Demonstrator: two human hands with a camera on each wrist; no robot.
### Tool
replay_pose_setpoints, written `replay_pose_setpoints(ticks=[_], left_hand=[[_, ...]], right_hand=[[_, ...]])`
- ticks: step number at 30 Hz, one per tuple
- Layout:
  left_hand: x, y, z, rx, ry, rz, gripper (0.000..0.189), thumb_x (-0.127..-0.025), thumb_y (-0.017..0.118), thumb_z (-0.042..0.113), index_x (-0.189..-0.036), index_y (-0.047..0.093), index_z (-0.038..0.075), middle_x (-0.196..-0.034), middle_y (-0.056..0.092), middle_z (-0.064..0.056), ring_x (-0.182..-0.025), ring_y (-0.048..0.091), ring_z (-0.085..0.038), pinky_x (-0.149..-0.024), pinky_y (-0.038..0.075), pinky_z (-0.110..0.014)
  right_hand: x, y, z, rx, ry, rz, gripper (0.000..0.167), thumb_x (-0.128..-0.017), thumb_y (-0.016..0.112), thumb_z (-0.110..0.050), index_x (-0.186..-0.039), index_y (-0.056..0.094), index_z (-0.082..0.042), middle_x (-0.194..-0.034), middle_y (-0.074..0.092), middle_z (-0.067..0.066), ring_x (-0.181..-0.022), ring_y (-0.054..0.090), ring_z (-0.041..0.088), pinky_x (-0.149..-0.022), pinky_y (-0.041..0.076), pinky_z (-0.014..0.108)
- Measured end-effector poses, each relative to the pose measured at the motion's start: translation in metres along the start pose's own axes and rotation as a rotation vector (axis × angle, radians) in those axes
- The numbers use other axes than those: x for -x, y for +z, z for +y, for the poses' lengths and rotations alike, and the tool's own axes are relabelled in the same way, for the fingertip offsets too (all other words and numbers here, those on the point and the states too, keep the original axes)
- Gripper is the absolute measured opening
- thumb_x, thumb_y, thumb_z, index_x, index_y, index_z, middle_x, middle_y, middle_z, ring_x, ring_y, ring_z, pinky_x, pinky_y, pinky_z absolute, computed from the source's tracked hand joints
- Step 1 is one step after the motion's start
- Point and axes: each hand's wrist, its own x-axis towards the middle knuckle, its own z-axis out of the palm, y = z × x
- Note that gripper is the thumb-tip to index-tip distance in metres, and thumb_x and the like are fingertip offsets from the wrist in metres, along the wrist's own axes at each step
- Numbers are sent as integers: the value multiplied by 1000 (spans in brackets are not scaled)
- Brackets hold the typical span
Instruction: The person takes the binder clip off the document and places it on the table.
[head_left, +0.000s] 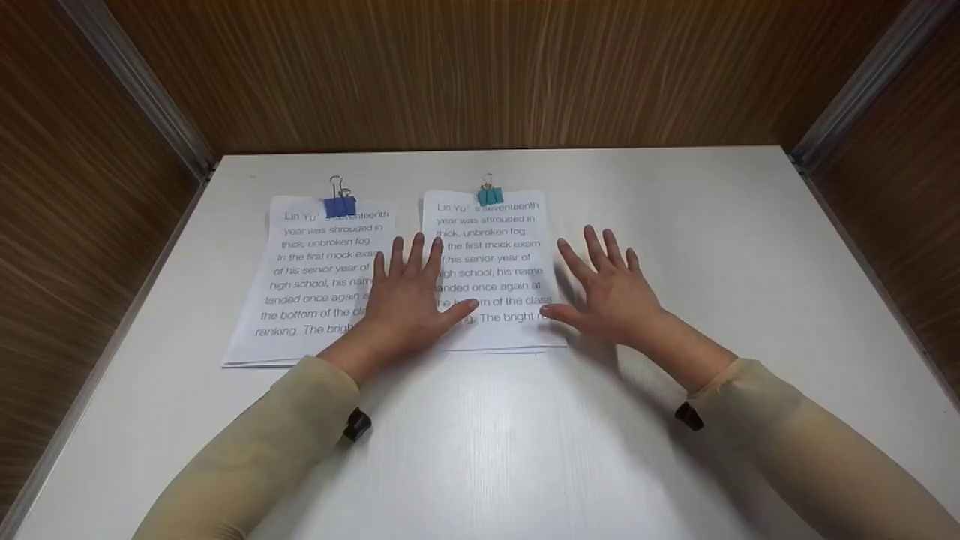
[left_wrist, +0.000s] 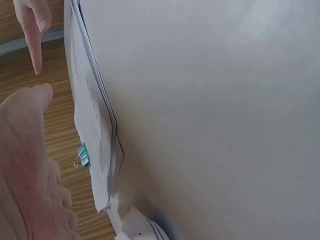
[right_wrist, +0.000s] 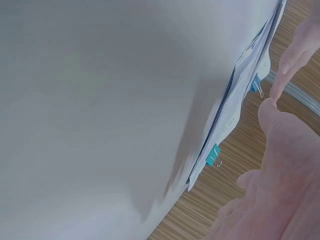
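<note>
Hovering spread-fingered, holding nothing, the left hand point(head_left: 405, 304) and right hand point(head_left: 616, 298) might, sweeping carelessly low, skew the printed sheets point(head_left: 499, 259) in the teal binder clip point(head_left: 490, 196)

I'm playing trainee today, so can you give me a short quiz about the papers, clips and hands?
1. How many clipped paper stacks lie on the table?
2. True or false: the left hand has its fingers spread.
3. In the head view, which clip is nearer the right hand? A: blue clip. B: teal clip.

Key: 1. Two. 2. True. 3. B.
</note>
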Motion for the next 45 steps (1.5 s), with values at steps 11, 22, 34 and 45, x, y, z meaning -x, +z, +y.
replay_pose_setpoints(ticks=[11,22,34,45], left_hand=[[-4,3,-12,-23,5,-25,112,-95,37,86,-172,5,11,-177,2,-19,-161,-3,-47,-127,-3,-64],[-11,7,-19,-18,14,-54,110,-96,40,83,-172,7,11,-177,4,-18,-161,-3,-47,-127,-3,-63],[-19,3,-26,35,-13,-201,111,-93,51,81,-172,13,12,-177,8,-13,-160,-8,-47,-128,-6,-59],[-21,2,-23,-4,20,-243,108,-95,49,79,-170,21,7,-176,14,-16,-162,-2,-43,-130,-1,-53]], right_hand=[[-20,4,-15,-2,-33,-28,107,-94,57,-78,-173,12,-20,-176,-2,21,-161,-2,46,-125,10,70],[-37,13,-20,7,-30,-73,108,-93,56,-80,-172,14,-19,-177,2,20,-162,-1,44,-125,10,69],[-47,17,-18,-102,-83,-153,103,-95,65,-70,-171,20,-16,-177,7,15,-162,2,41,-124,11,70],[-50,16,-11,-136,-86,-206,102,-93,66,-72,-170,27,-16,-176,14,13,-162,4,39,-126,5,68]])
